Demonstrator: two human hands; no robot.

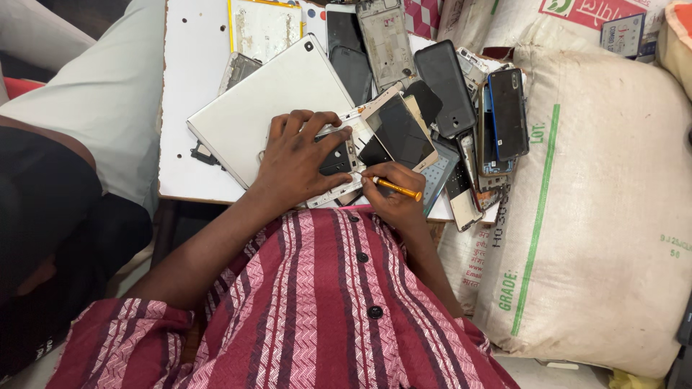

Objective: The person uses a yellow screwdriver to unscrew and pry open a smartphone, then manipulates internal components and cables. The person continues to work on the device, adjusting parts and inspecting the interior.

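A person in a striped maroon shirt works a screw on an opened phone (339,162) lying at the near edge of a white surface (189,79). The left hand (295,162) presses flat on the phone, fingers spread, pinning it down. The right hand (393,194) has its fingers clamped on a small orange-handled screwdriver (395,189), tip at the phone's frame. Likely a disassembly step; next calls for steady turning without slipping. A silver tablet back (270,97) and a pile of stripped phones (461,115) lie just beside; a white woven sack (605,202) stands near.
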